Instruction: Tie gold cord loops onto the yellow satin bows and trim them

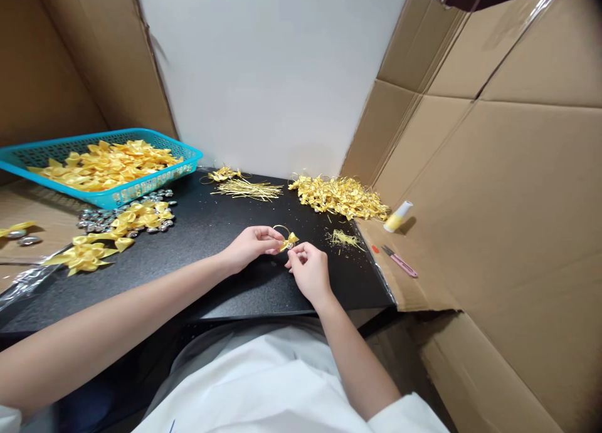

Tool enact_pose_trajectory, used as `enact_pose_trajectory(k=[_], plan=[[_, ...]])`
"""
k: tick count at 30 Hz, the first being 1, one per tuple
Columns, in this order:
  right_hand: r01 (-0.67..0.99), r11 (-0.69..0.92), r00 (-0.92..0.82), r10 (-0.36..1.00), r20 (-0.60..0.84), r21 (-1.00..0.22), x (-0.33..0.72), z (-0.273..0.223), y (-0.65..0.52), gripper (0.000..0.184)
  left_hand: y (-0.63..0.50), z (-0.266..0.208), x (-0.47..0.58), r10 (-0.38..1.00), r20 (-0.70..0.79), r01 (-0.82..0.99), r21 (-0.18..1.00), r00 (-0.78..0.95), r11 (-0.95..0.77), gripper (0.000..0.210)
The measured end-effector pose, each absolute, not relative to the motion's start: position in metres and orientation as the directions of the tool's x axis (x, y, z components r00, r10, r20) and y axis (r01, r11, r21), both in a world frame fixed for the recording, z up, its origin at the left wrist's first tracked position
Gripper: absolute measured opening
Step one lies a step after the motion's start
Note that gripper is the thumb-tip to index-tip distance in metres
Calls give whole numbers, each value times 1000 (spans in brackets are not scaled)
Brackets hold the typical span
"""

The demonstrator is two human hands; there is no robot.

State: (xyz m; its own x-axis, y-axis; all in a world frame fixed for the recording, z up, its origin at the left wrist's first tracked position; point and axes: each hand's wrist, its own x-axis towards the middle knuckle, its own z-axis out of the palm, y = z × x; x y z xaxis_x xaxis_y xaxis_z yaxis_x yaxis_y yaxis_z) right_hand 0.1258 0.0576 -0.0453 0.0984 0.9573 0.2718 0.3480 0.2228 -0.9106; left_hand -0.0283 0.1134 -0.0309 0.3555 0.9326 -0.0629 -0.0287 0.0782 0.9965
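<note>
Over the middle of the black table, a yellow ribbon bow [292,238] with a small silvery bell and a thin gold loop is held between both hands. My left hand [256,246] pinches the bow from the left, the loop rising above its fingertips. From the right, my right hand [309,267] closes its thumb and fingers at the bell, just under the bow. The fingers hide part of the bow and the exact grip. Behind the hands lies a bundle of gold ties [249,189], with a few finished-looking bows [224,173] beyond it.
Yellow bows fill a turquoise basket [106,199] at the left; silver bells [96,219] and loose bows [87,255] lie before it. A bow heap [341,197], tie clippings [345,238], a white-and-yellow bottle [398,217] and pink thread snips [401,261] are at right. Cardboard walls [517,188] flank the table.
</note>
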Motion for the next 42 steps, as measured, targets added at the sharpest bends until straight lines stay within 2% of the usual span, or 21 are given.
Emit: enact_pose_trajectory(k=[10, 20, 28, 32, 34, 38, 42], plan=[[350, 229, 97, 956, 278, -909, 126, -48, 58, 15, 114, -32, -28, 936, -45, 5, 999, 349, 46, 36], [332, 261, 93, 947, 306, -907, 127, -51, 60, 16, 112, -32, -28, 923, 7, 40, 999, 384, -25, 29], [322, 261, 101, 946, 307, -910, 127, -51, 59, 16, 112, -31, -25, 923, -9, 40, 999, 384, -7, 28], [300, 250, 109, 950, 294, -921, 127, -51, 60, 17, 112, -30, -28, 928, 90, 121, 982, 362, -142, 31], [291, 241, 112, 952, 283, -926, 127, -51, 60, 17, 111, -27, -31, 920, 210, 244, 923, 331, -299, 30], [259, 210, 113, 963, 246, -943, 127, -51, 60, 18, 108, -19, -34, 803, 476, 421, 685, 359, -594, 25], [225, 192, 96, 971, 218, -955, 128, -52, 61, 17, 109, -18, -34, 685, 543, 430, 534, 486, -728, 20]])
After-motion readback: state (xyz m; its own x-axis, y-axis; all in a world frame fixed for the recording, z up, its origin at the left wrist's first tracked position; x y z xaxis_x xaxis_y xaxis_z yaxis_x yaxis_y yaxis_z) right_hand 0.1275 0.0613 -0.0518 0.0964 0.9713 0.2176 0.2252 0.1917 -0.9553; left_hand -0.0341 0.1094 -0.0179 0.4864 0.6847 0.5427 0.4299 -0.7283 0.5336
